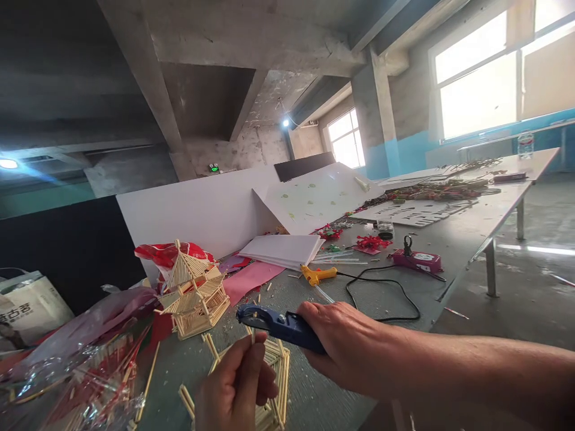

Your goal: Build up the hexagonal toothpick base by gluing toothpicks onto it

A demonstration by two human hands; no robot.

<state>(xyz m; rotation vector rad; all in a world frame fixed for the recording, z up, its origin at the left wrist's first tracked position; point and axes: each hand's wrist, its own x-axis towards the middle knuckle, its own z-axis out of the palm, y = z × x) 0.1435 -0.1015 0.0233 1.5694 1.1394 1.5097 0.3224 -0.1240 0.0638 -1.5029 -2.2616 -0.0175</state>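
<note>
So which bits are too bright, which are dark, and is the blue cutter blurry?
Head view: the windows are washed out white; the far-left lamp has a bluish streak. Head view again: the ceiling is darkest at upper left; the cutter looks fairly clear.

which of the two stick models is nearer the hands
The stick model partly hidden by the left hand; the pagoda-like one stands farther off and rises to a pointed roof.

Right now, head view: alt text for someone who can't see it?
A person's right hand grips a blue hand cutter while the left hand pinches a thin stick at the cutter's head. On the cluttered grey table sit a small stick-built pagoda and a yellow glue gun.
</note>
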